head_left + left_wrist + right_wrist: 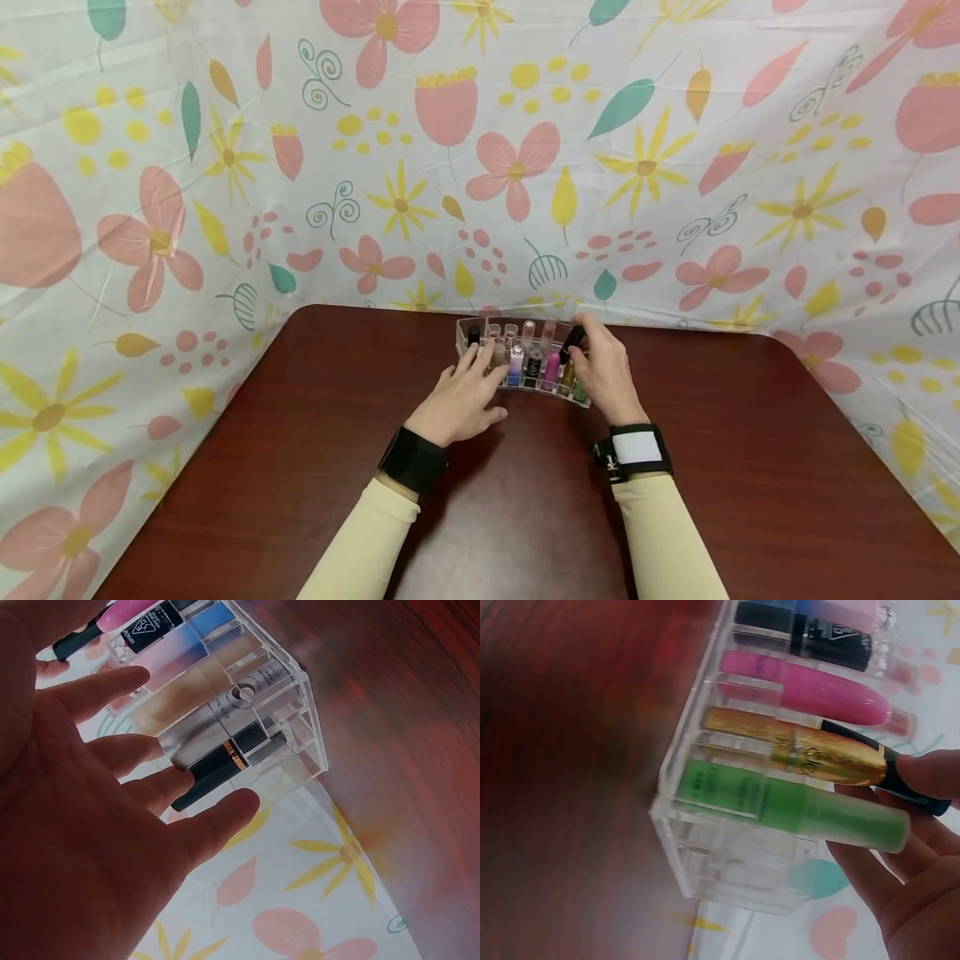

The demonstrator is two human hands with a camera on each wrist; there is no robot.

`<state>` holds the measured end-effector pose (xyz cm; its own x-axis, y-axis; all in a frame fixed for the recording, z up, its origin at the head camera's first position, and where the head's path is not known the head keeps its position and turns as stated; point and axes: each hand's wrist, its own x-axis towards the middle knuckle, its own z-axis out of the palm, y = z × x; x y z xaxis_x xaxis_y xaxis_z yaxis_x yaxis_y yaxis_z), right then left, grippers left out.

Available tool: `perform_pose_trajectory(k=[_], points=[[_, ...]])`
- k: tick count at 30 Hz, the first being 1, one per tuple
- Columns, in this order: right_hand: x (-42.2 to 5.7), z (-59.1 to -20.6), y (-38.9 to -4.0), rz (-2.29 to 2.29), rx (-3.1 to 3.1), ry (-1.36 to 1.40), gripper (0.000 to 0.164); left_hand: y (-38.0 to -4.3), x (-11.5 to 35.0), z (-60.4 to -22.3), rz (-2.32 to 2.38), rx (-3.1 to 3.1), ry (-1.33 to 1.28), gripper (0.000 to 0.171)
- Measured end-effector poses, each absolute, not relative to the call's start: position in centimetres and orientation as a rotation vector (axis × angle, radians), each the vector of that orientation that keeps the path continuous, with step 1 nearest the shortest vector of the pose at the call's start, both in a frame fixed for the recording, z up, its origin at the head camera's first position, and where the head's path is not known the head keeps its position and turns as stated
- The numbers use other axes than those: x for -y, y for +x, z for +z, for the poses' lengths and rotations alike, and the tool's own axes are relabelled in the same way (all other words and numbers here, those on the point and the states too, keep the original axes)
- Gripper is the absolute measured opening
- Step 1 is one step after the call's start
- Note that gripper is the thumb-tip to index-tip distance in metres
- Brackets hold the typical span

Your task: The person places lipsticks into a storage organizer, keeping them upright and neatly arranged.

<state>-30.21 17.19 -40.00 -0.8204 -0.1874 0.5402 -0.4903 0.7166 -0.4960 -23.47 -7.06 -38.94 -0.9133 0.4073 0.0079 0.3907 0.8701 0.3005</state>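
Observation:
A clear tiered cosmetics organizer [742, 881] stands at the back of the table, filled with upright tubes and small bottles. My right hand [606, 375] pinches a slim black cosmetic tube [919, 795] between thumb and fingers, at the organizer's right end. That tube leans behind a gold tube [840, 756], beside a green tube [799, 814]. My left hand [459, 406] reaches to the left part with fingers extended. Its fingertips lie close by a silver tube [199, 727] and a black tube with a copper ring [210, 776]. A pink tube [817, 686] and black bottle [836, 641] fill middle slots.
The dark reddish-brown table [300, 450] extends around the organizer. A white cloth with flower prints [517, 100] hangs right behind the table's back edge, close to the organizer, and also along the left side.

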Motion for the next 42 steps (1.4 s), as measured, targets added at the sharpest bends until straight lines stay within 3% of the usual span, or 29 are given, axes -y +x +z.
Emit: perform_pose_trajectory(k=[21, 42], points=[[-16.8, -41.4, -30.9, 0.819, 2.444, 0.603, 0.027, -23.5, 7.1, -39.0, 0.460, -2.964, 0.641, 0.068], [-16.9, -40.9, -30.7, 0.882, 2.591, 0.547, 0.042, -23.6, 7.2, -39.1, 0.474, -2.976, 0.641, 0.066]])
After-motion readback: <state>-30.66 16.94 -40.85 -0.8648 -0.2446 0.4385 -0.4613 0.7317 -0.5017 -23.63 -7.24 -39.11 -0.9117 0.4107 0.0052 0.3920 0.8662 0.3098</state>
